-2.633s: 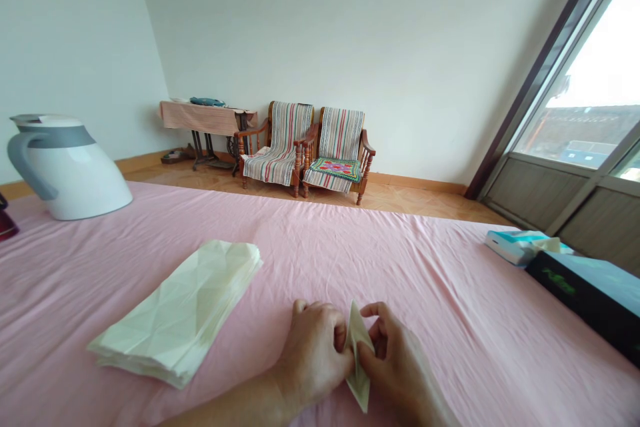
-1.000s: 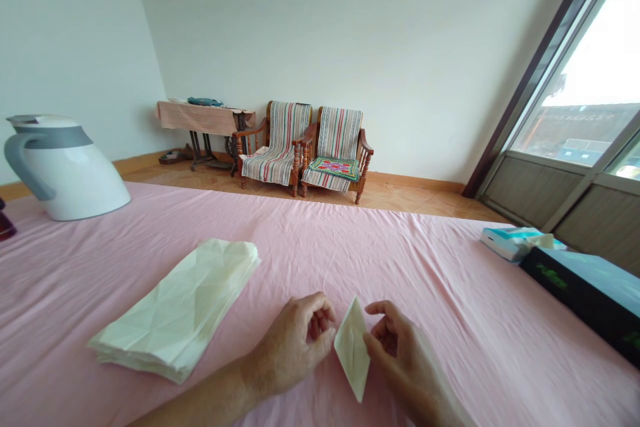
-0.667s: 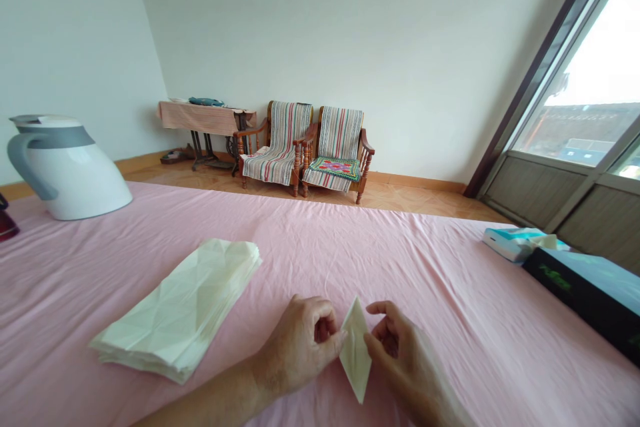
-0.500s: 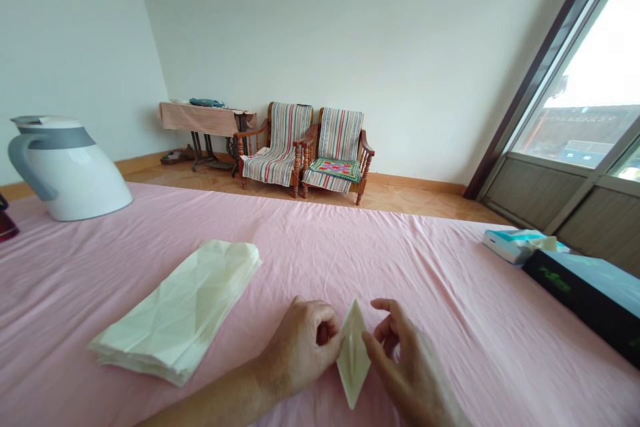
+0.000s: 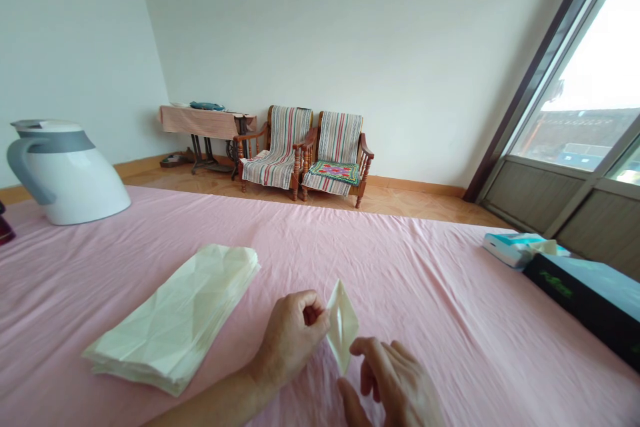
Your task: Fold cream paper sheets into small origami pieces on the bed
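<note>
My left hand [image 5: 293,337] pinches the left edge of a small folded piece of cream paper [image 5: 342,324], a pointed diamond shape held up just above the pink cloth. Just below and right of the paper is my right hand [image 5: 393,383], fingers loosely curled and apart, off the paper. A stack of creased cream paper sheets [image 5: 177,317] lies on the cloth to the left of my hands.
A pink cloth [image 5: 430,280] covers the table. A white and grey kettle [image 5: 63,170] stands far left. A teal tissue box [image 5: 517,247] and a black box [image 5: 587,297] sit at the right. Two striped wooden chairs [image 5: 313,153] stand across the room.
Both hands pinched the folded paper earlier. Now my right hand has let go and dropped lower, and my left hand has lifted the paper up and to the left.
</note>
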Demonstrator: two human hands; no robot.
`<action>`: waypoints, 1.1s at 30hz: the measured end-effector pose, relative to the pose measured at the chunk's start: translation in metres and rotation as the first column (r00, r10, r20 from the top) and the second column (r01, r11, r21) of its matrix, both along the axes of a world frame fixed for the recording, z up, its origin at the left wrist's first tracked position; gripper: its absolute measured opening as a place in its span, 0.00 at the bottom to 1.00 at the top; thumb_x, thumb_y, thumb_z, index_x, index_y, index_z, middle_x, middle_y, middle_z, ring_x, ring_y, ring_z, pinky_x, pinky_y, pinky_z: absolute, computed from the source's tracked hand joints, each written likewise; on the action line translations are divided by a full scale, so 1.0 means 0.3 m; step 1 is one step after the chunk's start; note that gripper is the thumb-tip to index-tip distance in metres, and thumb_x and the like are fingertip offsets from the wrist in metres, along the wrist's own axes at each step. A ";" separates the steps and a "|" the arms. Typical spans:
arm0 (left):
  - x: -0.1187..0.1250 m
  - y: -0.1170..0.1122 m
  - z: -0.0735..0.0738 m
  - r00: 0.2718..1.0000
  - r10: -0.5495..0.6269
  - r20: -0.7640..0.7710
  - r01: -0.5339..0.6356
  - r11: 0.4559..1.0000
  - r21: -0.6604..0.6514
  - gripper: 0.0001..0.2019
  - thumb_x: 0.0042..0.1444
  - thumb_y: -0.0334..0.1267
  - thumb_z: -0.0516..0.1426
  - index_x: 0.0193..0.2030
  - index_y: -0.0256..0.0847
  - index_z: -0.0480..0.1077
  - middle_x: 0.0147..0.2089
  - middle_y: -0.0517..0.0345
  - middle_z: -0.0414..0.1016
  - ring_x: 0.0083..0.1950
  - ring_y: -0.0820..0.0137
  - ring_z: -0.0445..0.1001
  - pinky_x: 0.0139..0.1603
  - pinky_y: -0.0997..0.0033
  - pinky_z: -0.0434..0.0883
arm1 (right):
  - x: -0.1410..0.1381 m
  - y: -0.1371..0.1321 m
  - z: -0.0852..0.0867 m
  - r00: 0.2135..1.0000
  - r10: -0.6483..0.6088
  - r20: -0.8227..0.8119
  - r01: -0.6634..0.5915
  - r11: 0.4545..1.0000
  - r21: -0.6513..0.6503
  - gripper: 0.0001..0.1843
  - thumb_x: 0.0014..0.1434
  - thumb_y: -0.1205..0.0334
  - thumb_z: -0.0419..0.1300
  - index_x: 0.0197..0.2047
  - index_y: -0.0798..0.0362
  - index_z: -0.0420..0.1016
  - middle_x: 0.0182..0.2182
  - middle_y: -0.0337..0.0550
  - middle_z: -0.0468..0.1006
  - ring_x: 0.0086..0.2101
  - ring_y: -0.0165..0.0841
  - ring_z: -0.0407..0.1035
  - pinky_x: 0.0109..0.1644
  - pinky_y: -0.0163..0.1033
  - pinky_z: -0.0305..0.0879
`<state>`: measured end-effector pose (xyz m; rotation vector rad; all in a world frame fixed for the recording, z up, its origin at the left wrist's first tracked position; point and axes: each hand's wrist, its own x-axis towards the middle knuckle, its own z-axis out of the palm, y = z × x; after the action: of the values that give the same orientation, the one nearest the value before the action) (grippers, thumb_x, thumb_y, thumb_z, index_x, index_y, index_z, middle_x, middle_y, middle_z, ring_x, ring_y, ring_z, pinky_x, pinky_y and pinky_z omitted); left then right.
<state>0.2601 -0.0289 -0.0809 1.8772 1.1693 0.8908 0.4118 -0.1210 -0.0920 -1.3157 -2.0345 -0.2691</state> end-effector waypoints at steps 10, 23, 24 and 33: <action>0.000 0.002 0.003 0.999 -0.006 0.035 0.006 1.000 0.003 0.10 0.48 0.39 0.51 0.19 0.40 0.60 0.20 0.64 0.59 0.25 0.72 0.60 0.26 0.75 0.57 | -0.019 0.002 -0.033 0.987 -0.010 0.162 0.009 1.000 0.008 0.03 0.55 0.67 0.56 0.35 0.52 0.66 0.19 0.35 0.70 0.19 0.30 0.66 0.26 0.36 0.56; 0.004 -0.001 -0.018 0.992 -0.099 0.083 0.099 0.995 0.009 0.12 0.53 0.42 0.52 0.22 0.39 0.61 0.22 0.64 0.59 0.27 0.71 0.60 0.28 0.75 0.59 | 0.024 0.013 -0.050 0.985 -0.172 0.016 0.172 0.985 0.014 0.10 0.61 0.72 0.49 0.30 0.50 0.65 0.24 0.38 0.70 0.25 0.32 0.64 0.32 0.37 0.52; 0.005 0.000 -0.020 0.992 -0.100 0.079 0.099 0.995 0.017 0.13 0.54 0.42 0.52 0.22 0.39 0.61 0.22 0.64 0.59 0.27 0.71 0.61 0.28 0.75 0.59 | 0.029 0.014 -0.047 0.981 -0.193 0.011 0.193 0.981 -0.004 0.11 0.61 0.71 0.49 0.30 0.50 0.65 0.24 0.38 0.70 0.26 0.33 0.64 0.33 0.37 0.51; 0.004 -0.017 -0.039 0.978 -0.132 -0.160 0.150 0.983 0.106 0.08 0.53 0.33 0.52 0.24 0.38 0.66 0.24 0.61 0.68 0.29 0.70 0.67 0.32 0.74 0.59 | 0.193 0.085 0.040 0.855 -0.510 0.096 0.517 0.824 -0.232 0.08 0.62 0.67 0.52 0.32 0.50 0.67 0.27 0.37 0.72 0.30 0.32 0.67 0.33 0.35 0.53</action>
<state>0.2612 -0.0341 -0.0926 2.1273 1.0761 0.7632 0.4697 -0.0955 -0.0801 -2.0295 -1.7364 -0.2776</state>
